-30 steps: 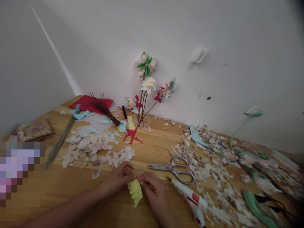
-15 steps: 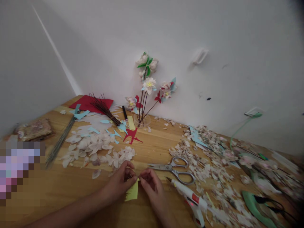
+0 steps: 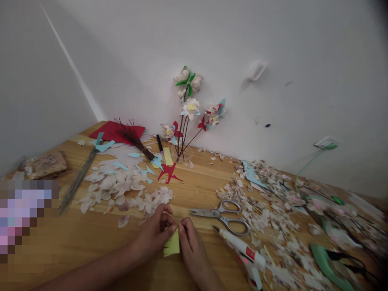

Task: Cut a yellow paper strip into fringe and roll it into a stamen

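Observation:
A small yellow paper strip (image 3: 172,244) with a fringed left edge hangs below my fingertips, low in the middle of the view. My left hand (image 3: 160,226) pinches its upper end between thumb and fingers. Close against its right edge is my right hand (image 3: 190,238), thumb and fingers pressed together at the strip's top corner. The fingertips of both hands almost meet, and they hide the strip's top. Scissors (image 3: 222,214) lie slightly spread just beyond my right hand. A white hot glue gun (image 3: 242,246) with a small red light rests to the right of it.
White petals (image 3: 118,186) are heaped at left, and dried petals (image 3: 260,210) spread across the right side. Paper flowers (image 3: 190,107) stand in a clear holder by the wall. Dark stems (image 3: 136,139), red paper (image 3: 106,131) and wires (image 3: 80,173) lie at back left.
The yellow strip has shifted slightly right and is turned a little. My right fingers have closed in beside its top edge. The other things stay where they were.

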Demonstrator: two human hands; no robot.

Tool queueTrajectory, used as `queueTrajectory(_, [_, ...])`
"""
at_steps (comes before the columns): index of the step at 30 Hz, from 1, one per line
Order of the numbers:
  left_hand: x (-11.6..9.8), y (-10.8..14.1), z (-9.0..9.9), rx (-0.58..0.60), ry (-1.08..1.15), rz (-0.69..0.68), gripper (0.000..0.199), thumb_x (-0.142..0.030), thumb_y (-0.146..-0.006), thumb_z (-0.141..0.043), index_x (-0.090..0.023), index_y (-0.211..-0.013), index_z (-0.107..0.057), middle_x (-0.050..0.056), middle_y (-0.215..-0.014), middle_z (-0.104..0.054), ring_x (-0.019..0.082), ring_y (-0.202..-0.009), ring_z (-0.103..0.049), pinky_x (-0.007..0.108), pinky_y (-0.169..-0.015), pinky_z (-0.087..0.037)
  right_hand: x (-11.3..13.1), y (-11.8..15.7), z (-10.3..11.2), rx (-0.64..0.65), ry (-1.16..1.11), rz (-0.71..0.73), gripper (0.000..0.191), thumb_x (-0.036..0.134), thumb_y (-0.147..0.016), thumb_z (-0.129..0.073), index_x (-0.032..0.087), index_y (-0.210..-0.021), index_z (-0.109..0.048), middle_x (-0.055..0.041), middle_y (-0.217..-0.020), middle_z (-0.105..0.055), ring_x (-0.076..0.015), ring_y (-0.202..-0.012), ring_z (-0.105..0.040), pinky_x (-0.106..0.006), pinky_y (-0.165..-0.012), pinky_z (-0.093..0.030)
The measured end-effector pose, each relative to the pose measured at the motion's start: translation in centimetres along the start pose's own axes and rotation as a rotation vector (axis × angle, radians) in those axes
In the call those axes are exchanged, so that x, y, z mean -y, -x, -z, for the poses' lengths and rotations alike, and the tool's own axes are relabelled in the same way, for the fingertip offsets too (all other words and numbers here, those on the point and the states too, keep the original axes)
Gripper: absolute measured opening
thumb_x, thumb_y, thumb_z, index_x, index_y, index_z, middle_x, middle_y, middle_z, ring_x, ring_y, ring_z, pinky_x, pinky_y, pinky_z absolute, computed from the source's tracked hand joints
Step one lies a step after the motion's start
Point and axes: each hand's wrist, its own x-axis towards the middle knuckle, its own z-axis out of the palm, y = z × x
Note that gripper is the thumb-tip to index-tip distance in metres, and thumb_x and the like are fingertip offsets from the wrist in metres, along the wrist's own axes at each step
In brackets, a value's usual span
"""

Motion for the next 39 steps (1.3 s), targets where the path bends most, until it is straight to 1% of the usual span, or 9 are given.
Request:
queueTrajectory(3, [-0.3,-0.2,0.0,0.007,0.1,0.058,0.033,-0.035,-0.068,-0.064,-0.022,-0.085,-0.038,-0.006,-0.063,-0.053,0.011,-0.056,-0.048,0.023,-0.054,-0.032,-0.3,0.2,-0.2,-0.027,0.053,0.027,0.02,0.034,-0.088,-0.031,0.023,-0.073,-0.039,0.0026,-0.068,-0.042,-0.0148,-0.063,-0.044,-0.026,-0.059,-0.035])
queueTrajectory(6, [-0.5,-0.3,0.3,0.03,0.197,0.14,0.032,-0.032,-0.064,-0.066,-0.022,-0.082,-0.041,-0.007,-0.06,-0.053,0.011,-0.057,-0.049,0.024,-0.057,-0.033,-0.6,0.2,-0.3,-0.038,0.074,0.042,0.019,0.033,-0.088,-0.032,0.023,-0.073,-0.039,0.002,-0.068,-0.043,-0.0153,-0.064,-0.044,-0.026,-0.06,-0.034])
queueTrajectory(8, [-0.4,-0.5,0.5,0.048,0.218,0.169,0.03,-0.027,-0.063,-0.066,-0.022,-0.081,-0.043,-0.007,-0.061,-0.055,0.011,-0.057,-0.05,0.025,-0.058,-0.034,-0.7,0.1,-0.2,-0.035,0.071,0.047,0.019,0.033,-0.088,-0.032,0.023,-0.073,-0.039,0.0019,-0.068,-0.043,-0.0152,-0.064,-0.044,-0.026,-0.06,-0.034])
queueTrajectory(11, [-0.2,-0.6,0.8,0.083,0.224,0.193,0.035,-0.023,-0.058,-0.067,-0.022,-0.083,-0.043,-0.007,-0.063,-0.056,0.011,-0.056,-0.051,0.025,-0.057,-0.035,-0.6,0.0,0.0,-0.021,0.044,0.043,0.02,0.034,-0.088,-0.033,0.023,-0.072,-0.04,0.002,-0.068,-0.043,-0.0147,-0.064,-0.043,-0.026,-0.06,-0.034])
queueTrajectory(16, [-0.2,-0.6,0.9,0.087,0.21,0.188,0.041,-0.025,-0.057,-0.069,-0.022,-0.085,-0.039,-0.006,-0.064,-0.057,0.011,-0.057,-0.051,0.025,-0.058,-0.036,-0.4,-0.3,0.7,0.0,-0.058,-0.025,0.022,0.038,-0.086,-0.039,0.021,-0.072,-0.044,0.0028,-0.066,-0.044,-0.0131,-0.062,-0.043,-0.023,-0.056,-0.035])
queueTrajectory(24, [-0.4,-0.5,0.8,0.045,0.125,0.201,0.043,-0.025,-0.056,-0.07,-0.022,-0.084,-0.037,-0.006,-0.062,-0.057,0.01,-0.053,-0.049,0.024,-0.053,-0.034,-0.1,-0.3,1.6,0.057,-0.221,-0.09,0.018,0.037,-0.078,-0.052,0.02,-0.079,-0.058,-0.0009,-0.074,-0.06,-0.0147,-0.068,-0.054,-0.024,-0.061,-0.043])
queueTrajectory(29, [-0.5,-0.5,1.0,0.019,0.095,0.215,0.042,-0.025,-0.055,-0.069,-0.023,-0.084,-0.038,-0.007,-0.063,-0.054,0.01,-0.052,-0.048,0.023,-0.051,-0.032,-0.3,-0.4,2.1,0.054,-0.242,-0.118,0.016,0.035,-0.073,-0.058,0.021,-0.078,-0.064,-0.002,-0.074,-0.065,-0.016,-0.067,-0.057,-0.025,-0.06,-0.044])
queueTrajectory(34, [-0.1,-0.6,1.0,0.006,0.076,0.2,0.042,-0.025,-0.056,-0.068,-0.023,-0.084,-0.038,-0.007,-0.065,-0.054,0.01,-0.054,-0.047,0.023,-0.053,-0.033,-0.4,-0.6,2.0,0.043,-0.254,-0.144,0.014,0.032,-0.07,-0.06,0.02,-0.075,-0.063,-0.0027,-0.073,-0.066,-0.0168,-0.067,-0.06,-0.026,-0.06,-0.045])
queueTrajectory(39, [0.0,-0.6,1.1,0.013,0.058,0.21,0.04,-0.024,-0.054,-0.069,-0.021,-0.083,-0.04,-0.007,-0.063,-0.054,0.01,-0.053,-0.045,0.023,-0.051,-0.032,-0.6,-0.7,1.8,0.019,-0.198,-0.137,0.01,0.027,-0.069,-0.058,0.019,-0.072,-0.064,-0.0024,-0.07,-0.066,-0.0163,-0.064,-0.059,-0.026,-0.059,-0.045])
